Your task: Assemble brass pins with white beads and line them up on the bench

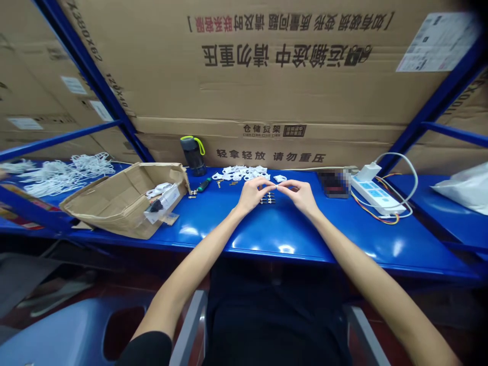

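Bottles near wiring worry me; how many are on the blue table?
1: the dark bottle with a lime-green strap, at the back of the glossy blue table, between the open brown cardboard box and the white looped pieces. The box may hide others.

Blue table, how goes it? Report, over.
Left grip and right grip: pinching one tiny whitish piece. Small slim metallic-looking pieces close by. White plastic-looking pieces beyond, not blocking.

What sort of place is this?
Probably a small-parts assembly workstation: white pieces are heaped on a shiny blue bench, with a green screwdriver-like tool to their left and a power strip further right.
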{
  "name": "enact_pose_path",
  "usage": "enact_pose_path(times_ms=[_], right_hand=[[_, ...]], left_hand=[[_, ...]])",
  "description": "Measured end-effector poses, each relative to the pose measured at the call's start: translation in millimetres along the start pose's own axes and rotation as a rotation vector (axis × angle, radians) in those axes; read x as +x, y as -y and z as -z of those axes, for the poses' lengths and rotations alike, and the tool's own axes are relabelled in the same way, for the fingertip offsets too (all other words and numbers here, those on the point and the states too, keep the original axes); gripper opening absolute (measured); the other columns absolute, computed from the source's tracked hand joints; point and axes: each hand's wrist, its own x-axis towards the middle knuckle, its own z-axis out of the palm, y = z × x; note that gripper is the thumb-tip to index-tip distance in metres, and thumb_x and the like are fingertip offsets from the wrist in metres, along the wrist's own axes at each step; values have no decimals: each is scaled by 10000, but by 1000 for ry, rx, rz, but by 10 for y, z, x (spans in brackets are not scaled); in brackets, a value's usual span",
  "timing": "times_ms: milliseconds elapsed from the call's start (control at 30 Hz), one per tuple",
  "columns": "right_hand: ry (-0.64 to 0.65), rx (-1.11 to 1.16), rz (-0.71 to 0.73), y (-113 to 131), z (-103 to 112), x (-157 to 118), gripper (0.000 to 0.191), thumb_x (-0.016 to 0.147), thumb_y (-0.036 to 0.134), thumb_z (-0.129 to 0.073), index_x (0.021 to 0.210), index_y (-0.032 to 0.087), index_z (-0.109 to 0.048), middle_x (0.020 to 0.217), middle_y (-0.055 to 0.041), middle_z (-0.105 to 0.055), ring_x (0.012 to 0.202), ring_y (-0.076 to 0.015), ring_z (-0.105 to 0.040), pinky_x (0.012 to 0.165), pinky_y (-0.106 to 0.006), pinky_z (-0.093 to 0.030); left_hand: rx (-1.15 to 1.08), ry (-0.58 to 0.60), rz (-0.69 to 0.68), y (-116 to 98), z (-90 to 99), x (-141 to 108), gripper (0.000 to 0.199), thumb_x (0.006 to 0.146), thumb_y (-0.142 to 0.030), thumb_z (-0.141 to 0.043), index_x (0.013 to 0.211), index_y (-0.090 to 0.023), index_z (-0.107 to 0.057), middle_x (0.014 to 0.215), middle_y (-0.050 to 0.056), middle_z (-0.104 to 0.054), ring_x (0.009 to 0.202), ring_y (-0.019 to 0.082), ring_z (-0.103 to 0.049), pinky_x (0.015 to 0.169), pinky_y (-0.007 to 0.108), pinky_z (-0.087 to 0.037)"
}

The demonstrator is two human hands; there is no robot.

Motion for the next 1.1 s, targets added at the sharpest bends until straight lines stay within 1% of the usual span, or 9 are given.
enact_pose_path(times_ms=[133,267,367,467,567,633,733,900,1100], right_hand=[[14,-27,-4,0,16,6,368,857,576,-738,916,221,-818,989,-66,-816,968,-288,-744,873,-390,-570],[41,-142,35,-17,60,29,299,883,511,-720,933,236,-828,990,-60,-818,970,-284,-741,860,-385,-565],[72,-266,46,-52,97,42,228,888,441,-717,924,247,-830,993,-55,-818,932,-270,-733,836,-377,-554],[194,-337,9,-96,151,47,156,866,371,-733,875,247,-828,965,-38,-816,900,-249,-724,843,-361,-539],[358,-404,-30,-131,227,51,129,843,341,-746,827,244,-831,913,-24,-810,842,-224,-702,806,-333,-518],[404,-469,-26,-145,275,54,128,832,341,-756,825,244,-839,907,-26,-801,824,-215,-680,777,-317,-499],[410,-526,-12,-152,308,57,122,824,339,-767,832,248,-847,913,-30,-786,824,-208,-664,764,-303,-483],[423,-534,-8,-134,278,51,114,829,336,-760,833,265,-848,911,-24,-778,822,-209,-660,756,-300,-480],[427,-547,-12,-87,284,50,106,808,340,-777,842,272,-850,923,-29,-775,823,-214,-659,764,-308,-489]], left_hand=[[44,22,5,-32,6,-2,233,972,-431,-693,944,-226,-800,939,31,-765,779,171,-654,726,317,-511],[111,63,15,3,8,-7,233,981,-431,-680,974,-228,-794,979,32,-754,776,166,-647,739,320,-519],[166,91,16,53,18,-5,226,998,-415,-658,1006,-235,-794,1035,44,-755,873,188,-664,807,331,-529],[184,57,8,84,31,4,223,1026,-380,-618,1039,-230,-783,1073,53,-762,1017,220,-668,925,369,-520],[203,-4,9,93,34,14,222,1036,-362,-603,1032,-219,-773,1063,54,-766,1034,224,-667,981,393,-501],[213,-24,11,92,29,18,224,1037,-365,-602,1025,-213,-766,1053,54,-765,1027,223,-666,982,393,-498],[226,-24,18,85,18,16,231,1038,-378,-600,1011,-213,-759,1049,52,-763,1027,223,-663,981,392,-497],[235,-35,24,72,15,9,223,1034,-378,-606,993,-214,-753,1041,47,-762,1018,224,-664,973,393,-493],[252,-35,31,71,21,13,270,1043,-419,-581,991,-217,-753,1037,57,-763,1028,229,-669,984,402,-496]])
